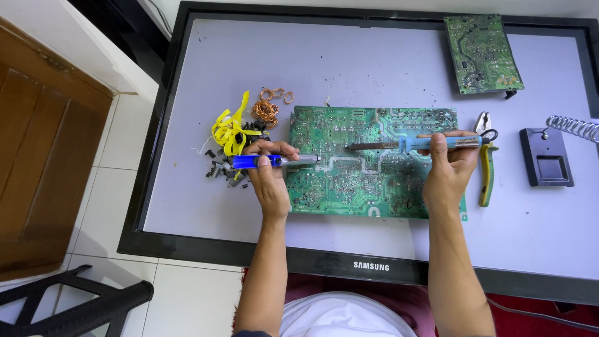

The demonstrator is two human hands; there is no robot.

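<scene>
Nearest the camera, a big green circuit board [374, 163] is laid flat on a turned-over TV used as a tabletop [187, 187]. At the left, yellow strips [229, 130] and copper coils [265, 112] are piled. A blue solder sucker [274, 161] is gripped by the left hand [269, 181], fingers closed around it, tip pointing right. A soldering iron [415, 144] is gripped by the right hand [450, 165], lying sideways, tip pointing left. Both tips are held over the board's middle, a little apart. Pliers [486, 165] are left further right.
</scene>
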